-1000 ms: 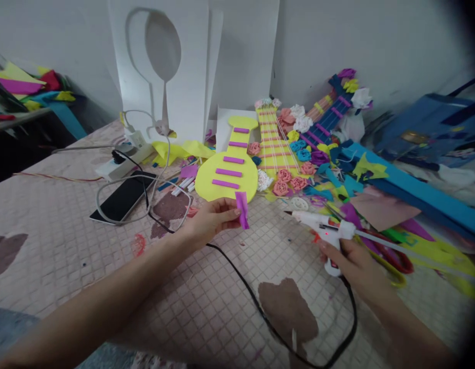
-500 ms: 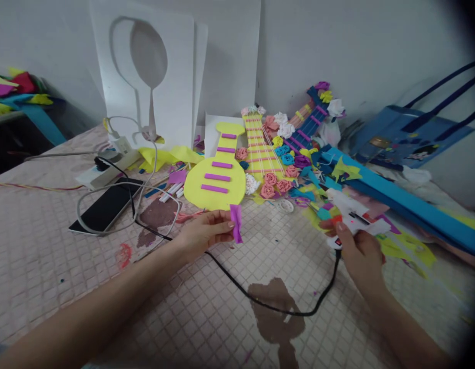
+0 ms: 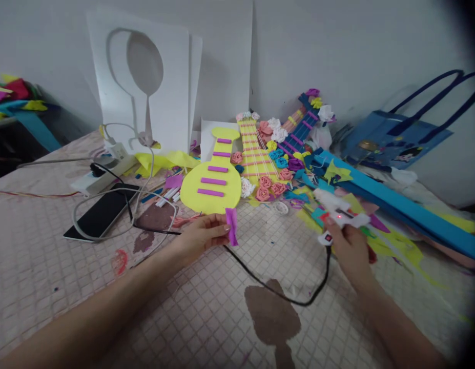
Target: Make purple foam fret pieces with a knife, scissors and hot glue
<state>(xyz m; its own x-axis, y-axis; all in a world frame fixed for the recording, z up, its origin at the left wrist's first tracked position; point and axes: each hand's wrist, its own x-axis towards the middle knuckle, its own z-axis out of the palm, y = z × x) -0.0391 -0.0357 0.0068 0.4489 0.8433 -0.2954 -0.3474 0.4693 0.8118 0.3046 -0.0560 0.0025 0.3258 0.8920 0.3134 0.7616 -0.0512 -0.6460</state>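
Observation:
My left hand [image 3: 206,233] pinches a small purple paper strip [image 3: 231,226] upright between thumb and fingers. Just behind it lies a yellow guitar-shaped cutout [image 3: 187,190] with several purple bars across its neck and body. At the right, my right hand [image 3: 350,246] is wrapped round a white glue gun [image 3: 337,212], its small red light showing and its nozzle end toward the upper left. From its handle a black cord [image 3: 260,281] runs left across the table. Beside the cutout is a second yellow guitar shape [image 3: 256,148] with white strings and paper roses.
A phone [image 3: 101,212], a power strip [image 3: 102,177] and tangled cables lie at the left. White cut boards [image 3: 164,77] lean on the wall. Blue paper strips [image 3: 406,205], scraps and a blue bag [image 3: 394,133] stand at the right. A dark guitar [image 3: 302,130] leans behind.
The view has shifted slightly. My right hand with the glue gun has moved a little left, toward my left hand, which still pinches the purple strip.

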